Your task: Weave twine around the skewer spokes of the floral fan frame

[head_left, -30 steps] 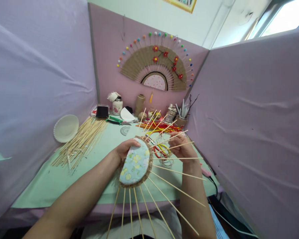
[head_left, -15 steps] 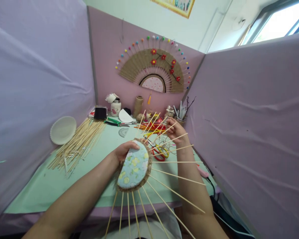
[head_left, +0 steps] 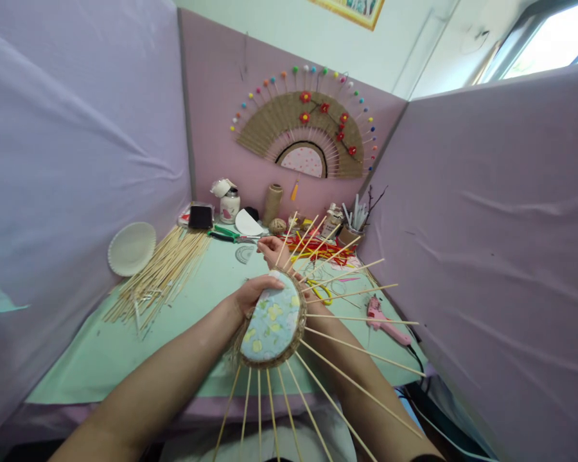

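Observation:
My left hand (head_left: 256, 292) grips a half-round fan base (head_left: 273, 324) along its straight edge, thumb on top. The base is covered in light blue cloth with yellow flowers and has a brown twine rim. Thin wooden sticks (head_left: 361, 319) spread from its curved edge. Loose fibres hang below my left hand. My right hand (head_left: 272, 249) is past the top of the base, its forearm running beneath the sticks. Its fingers are pinched together; whatever is between them is too small to make out. Yellow-handled scissors (head_left: 322, 292) lie behind the sticks, partly covered.
A pile of wooden sticks (head_left: 166, 269) and a white dish (head_left: 131, 249) are at the left. Pliers (head_left: 228, 235), a protractor (head_left: 245, 255) and a twine spool (head_left: 272, 204) lie farther back. A pink glue gun (head_left: 385, 326) rests right. A finished fan (head_left: 264, 125) hangs on the partition.
My right hand has moved left from the outer ends of the upper sticks to beyond the top of the base. The glue gun is now uncovered. My left hand keeps its hold.

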